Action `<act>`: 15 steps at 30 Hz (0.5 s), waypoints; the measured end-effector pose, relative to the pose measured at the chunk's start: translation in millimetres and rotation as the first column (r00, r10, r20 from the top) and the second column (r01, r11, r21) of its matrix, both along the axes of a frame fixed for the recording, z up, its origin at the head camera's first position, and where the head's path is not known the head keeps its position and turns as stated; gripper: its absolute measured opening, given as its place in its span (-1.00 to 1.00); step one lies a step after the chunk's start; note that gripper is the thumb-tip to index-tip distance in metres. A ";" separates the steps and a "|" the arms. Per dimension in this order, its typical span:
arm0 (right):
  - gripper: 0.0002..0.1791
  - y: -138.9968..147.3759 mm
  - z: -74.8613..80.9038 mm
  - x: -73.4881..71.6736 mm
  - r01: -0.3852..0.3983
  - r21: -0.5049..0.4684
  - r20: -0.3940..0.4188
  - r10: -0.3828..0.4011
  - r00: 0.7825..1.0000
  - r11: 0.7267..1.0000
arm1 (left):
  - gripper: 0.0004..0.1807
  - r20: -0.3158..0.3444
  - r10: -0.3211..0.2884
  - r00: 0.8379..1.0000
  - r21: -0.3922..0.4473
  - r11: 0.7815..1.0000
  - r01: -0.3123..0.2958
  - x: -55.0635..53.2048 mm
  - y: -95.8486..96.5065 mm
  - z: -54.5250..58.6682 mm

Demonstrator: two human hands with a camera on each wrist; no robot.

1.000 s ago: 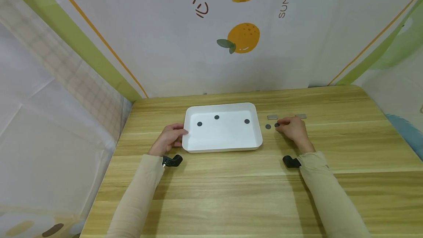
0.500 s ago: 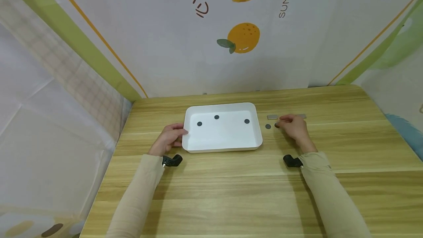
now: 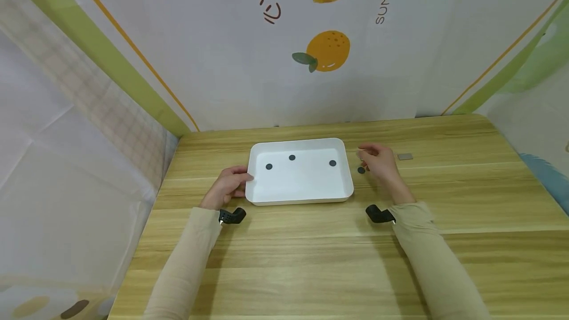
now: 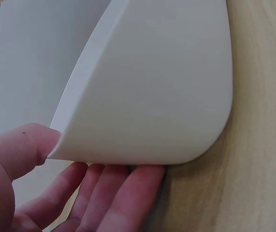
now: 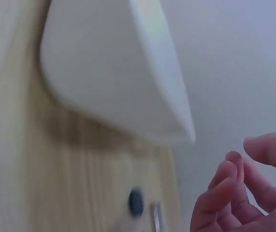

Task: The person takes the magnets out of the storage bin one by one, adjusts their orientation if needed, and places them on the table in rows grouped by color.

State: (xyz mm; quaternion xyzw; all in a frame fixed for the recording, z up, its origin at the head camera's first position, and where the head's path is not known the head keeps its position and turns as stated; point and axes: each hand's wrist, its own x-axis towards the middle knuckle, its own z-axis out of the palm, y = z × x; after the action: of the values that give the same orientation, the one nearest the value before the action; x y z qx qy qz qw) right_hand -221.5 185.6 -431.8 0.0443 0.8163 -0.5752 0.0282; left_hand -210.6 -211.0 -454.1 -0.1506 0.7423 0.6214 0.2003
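My left hand holds the left end of a white tray, thumb over the rim and fingers against its outside wall. Dark round discs lie in the tray, three in all. My right hand hovers just right of the tray, over a dark disc on the table. In the right wrist view its thumb and loosely bent fingers stand apart with nothing showing between them. That disc lies there beside a thin grey rectangular piece. The hand hides most of this piece in the head view.
Another grey rectangular piece lies to the right of my right hand. The wooden table ends at a white printed cloth behind the tray. Black cameras sit on both wrists.
My right hand has moved left, towards the tray. The disc that was at its fingertips no longer shows, and the nearer grey piece is now mostly covered. My left hand and the tray stay put.
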 end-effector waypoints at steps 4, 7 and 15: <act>-0.59 -21.8 6.1 -1.0 -0.032 -0.003 -0.001 0.032 0.999 0.999 | -0.41 0.001 0.004 1.000 0.000 1.000 -0.004 -0.5 -1.1 -1.2; -0.61 -38.4 6.9 -1.3 -0.060 0.007 0.014 0.060 0.998 0.998 | -0.41 0.006 0.005 1.000 0.002 1.000 -0.005 -1.5 -1.3 -2.1; -0.67 -81.1 -3.2 -4.0 -0.147 0.155 -0.048 0.156 0.987 0.977 | -0.41 0.002 -0.001 1.000 0.000 1.000 0.001 -1.3 -0.8 -0.4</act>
State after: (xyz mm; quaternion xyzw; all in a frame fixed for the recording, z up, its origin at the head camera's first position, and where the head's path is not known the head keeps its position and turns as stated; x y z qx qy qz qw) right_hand -225.5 104.5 -435.0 -0.0333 0.8590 -0.5089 0.0441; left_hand -211.9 -211.8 -454.6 -0.1509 0.7420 0.6213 0.2015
